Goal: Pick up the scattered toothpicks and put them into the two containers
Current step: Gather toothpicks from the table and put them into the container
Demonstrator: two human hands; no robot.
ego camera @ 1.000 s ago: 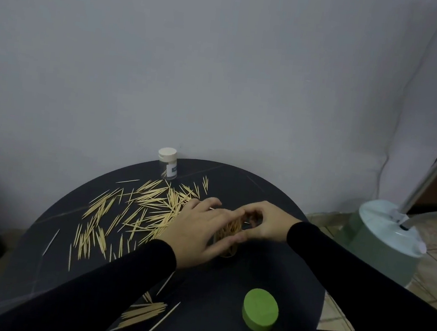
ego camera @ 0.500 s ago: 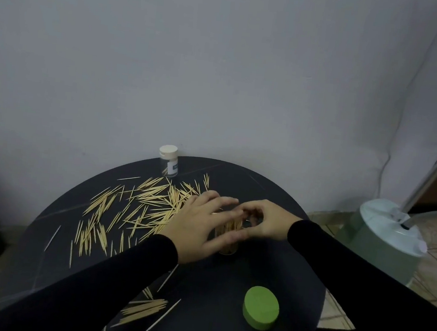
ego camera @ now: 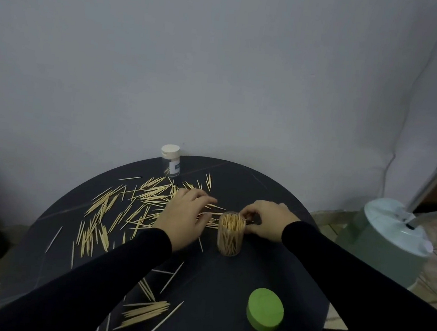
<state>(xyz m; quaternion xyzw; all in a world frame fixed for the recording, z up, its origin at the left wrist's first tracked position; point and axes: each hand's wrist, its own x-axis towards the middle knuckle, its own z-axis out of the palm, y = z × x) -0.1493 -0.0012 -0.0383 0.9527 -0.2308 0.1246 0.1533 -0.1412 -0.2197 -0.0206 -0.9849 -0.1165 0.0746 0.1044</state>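
Currently the open jar (ego camera: pixel 230 233) is steadied by the right hand (ego camera: pixel 265 219), grip wrapped on its far rim, while the left hand (ego camera: pixel 185 216), grip loosely apart, is laid over toothpicks (ego camera: pixel 131 204) strewn leftward, nearest it, axes mixed.

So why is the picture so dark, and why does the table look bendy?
Head view: the room light is dim, so the black table hides detail while the pale toothpicks stand out; the wide lens bends the edges; the left hand looks slightly blurred.
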